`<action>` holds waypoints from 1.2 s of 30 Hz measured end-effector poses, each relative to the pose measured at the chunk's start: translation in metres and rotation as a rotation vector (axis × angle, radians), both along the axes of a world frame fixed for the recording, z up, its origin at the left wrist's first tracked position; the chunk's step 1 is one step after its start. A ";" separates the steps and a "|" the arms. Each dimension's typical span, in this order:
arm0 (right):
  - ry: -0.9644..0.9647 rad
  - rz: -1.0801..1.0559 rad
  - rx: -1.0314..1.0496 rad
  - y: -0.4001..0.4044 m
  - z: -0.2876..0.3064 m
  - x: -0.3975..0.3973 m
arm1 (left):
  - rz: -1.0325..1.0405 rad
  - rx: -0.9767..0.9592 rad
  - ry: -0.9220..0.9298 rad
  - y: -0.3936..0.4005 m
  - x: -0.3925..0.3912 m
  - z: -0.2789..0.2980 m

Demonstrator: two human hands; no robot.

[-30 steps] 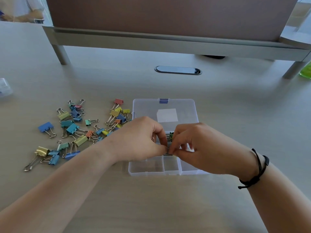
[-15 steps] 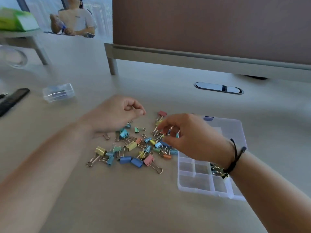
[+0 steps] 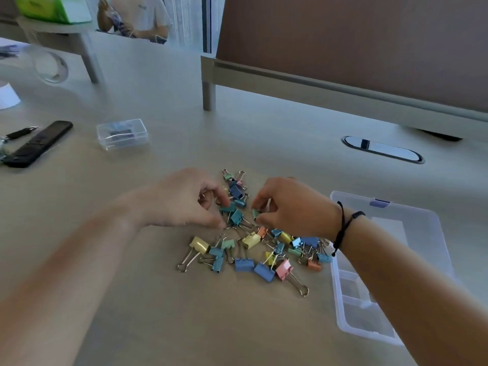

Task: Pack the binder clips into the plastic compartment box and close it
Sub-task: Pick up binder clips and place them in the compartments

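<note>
Pale grey desk (image 3: 158,313) fills the view, with a brown partition panel (image 3: 356,43) standing on a grey rail along the far right side. On the desk, near the middle, lies a loose heap of binder clips (image 3: 253,249) in blue, yellow, teal, pink and orange, some with their wire handles spread out.

Both hands reach into the far part of this heap. The left hand (image 3: 182,199) has its fingers curled, and the thumb and forefinger close on a teal clip (image 3: 227,208) at the edge of the pile. The right hand (image 3: 293,207) also has curled fingers, and they pinch a small green clip (image 3: 255,214), held just above the other clips. A black cord bracelet (image 3: 343,225) sits on the right wrist.

To the right of the heap the plastic compartment box (image 3: 422,225) lies open, its clear lid laid back toward the far side with a purple latch (image 3: 379,203) on the far edge. The right forearm crosses over the box and hides part of the compartments, so I cannot tell what is inside them.

Far on the left there is a small clear case (image 3: 122,133), a black flat device (image 3: 37,143) and a pen (image 3: 21,132). An oval cable port (image 3: 383,150) is set in the desk on the far right. In the background, another person (image 3: 134,17) sits at another desk.
</note>
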State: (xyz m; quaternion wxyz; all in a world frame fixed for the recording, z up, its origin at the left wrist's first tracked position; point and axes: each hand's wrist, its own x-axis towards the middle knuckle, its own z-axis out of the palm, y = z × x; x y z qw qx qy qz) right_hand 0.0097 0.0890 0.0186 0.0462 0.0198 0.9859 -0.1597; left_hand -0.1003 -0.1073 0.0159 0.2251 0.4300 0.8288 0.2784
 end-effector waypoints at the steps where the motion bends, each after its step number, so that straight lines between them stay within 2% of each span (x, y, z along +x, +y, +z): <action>1: 0.004 0.004 0.007 0.001 0.000 0.001 | -0.004 0.008 0.014 0.000 0.001 0.000; 3: 0.044 -0.011 -0.026 0.002 0.003 0.003 | -0.008 0.029 0.078 0.003 0.004 -0.001; 5: 0.142 -0.059 -0.216 -0.001 0.010 0.002 | 0.067 0.112 0.072 0.010 0.010 -0.002; 6: 0.199 -0.078 -0.349 -0.004 0.013 0.000 | 0.143 0.186 -0.068 0.014 0.014 -0.002; 9: 0.273 -0.092 -0.561 -0.017 0.022 -0.009 | 0.325 0.394 -0.753 0.025 0.025 0.002; 10: 0.262 -0.077 -0.595 -0.021 0.023 -0.012 | 0.352 0.436 -0.880 0.026 0.026 0.002; 12: 0.270 -0.074 -0.647 -0.022 0.023 -0.017 | 0.423 0.479 -0.964 0.024 0.022 0.003; 15: 0.291 -0.112 -0.477 -0.010 0.016 -0.023 | 0.566 0.506 -0.896 0.019 0.011 0.005; 19: 0.015 0.018 -0.140 -0.012 0.003 -0.024 | 0.637 0.520 -0.813 0.012 0.001 0.008; 22: 0.000 0.024 -0.052 -0.015 -0.001 -0.023 | 0.627 0.492 -0.795 0.011 0.001 0.009; 25: 0.016 0.002 -0.048 -0.013 -0.001 -0.021 | 0.529 0.393 -0.708 0.010 0.005 0.009; 28: 0.036 -0.008 -0.010 -0.007 -0.002 -0.016 | 0.290 0.249 -0.503 0.007 0.010 0.009; 31: 0.076 -0.079 -0.129 0.004 -0.001 -0.007 | -0.013 0.076 -0.149 0.003 0.018 0.015; 33: 0.110 -0.165 -0.395 0.010 0.003 0.002 | -0.126 -0.045 -0.067 0.002 0.024 0.021; 36: 0.146 -0.267 -0.748 0.015 0.010 0.016 | -0.158 -0.147 0.006 0.003 0.028 0.020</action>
